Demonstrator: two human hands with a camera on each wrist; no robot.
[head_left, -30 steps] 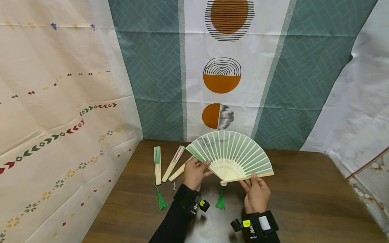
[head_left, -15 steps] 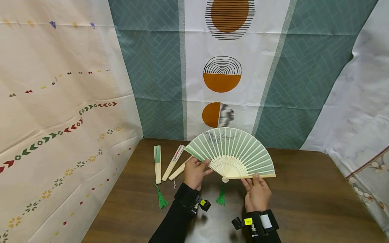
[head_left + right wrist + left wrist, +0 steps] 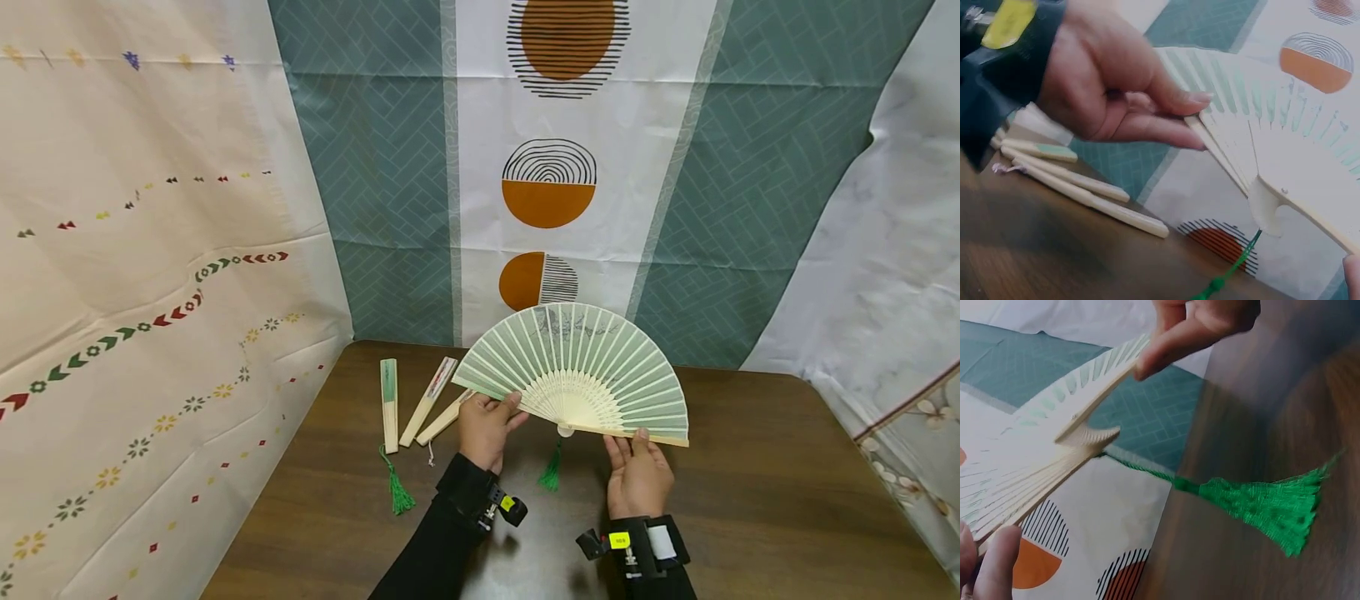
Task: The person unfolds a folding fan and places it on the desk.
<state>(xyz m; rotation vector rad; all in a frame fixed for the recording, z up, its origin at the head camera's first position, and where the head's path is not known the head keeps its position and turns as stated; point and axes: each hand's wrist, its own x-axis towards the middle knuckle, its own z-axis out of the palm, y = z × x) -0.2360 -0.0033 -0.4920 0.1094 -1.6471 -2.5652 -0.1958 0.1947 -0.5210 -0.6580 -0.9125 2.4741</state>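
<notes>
A pale green folding fan (image 3: 577, 354) is spread wide above the table, its cream ribs meeting at a pivot at the bottom. The left hand (image 3: 486, 429) pinches the left end stick between thumb and fingers, which the right wrist view shows closely at the thumb (image 3: 1188, 100). On the other side, the right hand (image 3: 640, 479) pinches the right end stick from below. A green tassel (image 3: 1254, 503) hangs by a cord from the pivot, between the two hands. Faint dark drawing marks the fan's upper leaf.
Three folded fans lie on the wooden table (image 3: 780, 483) at the left: one green-topped (image 3: 388, 404) with a green tassel (image 3: 400, 492), one with red marks (image 3: 427, 403), and one (image 3: 444, 419) partly behind the left hand. Patterned cloth (image 3: 390, 183) hangs behind.
The fan has spread wider, and its pivot and tassel have risen and shifted right. Both hands have moved slightly right, still pinching the end sticks. The folded fans stay put.
</notes>
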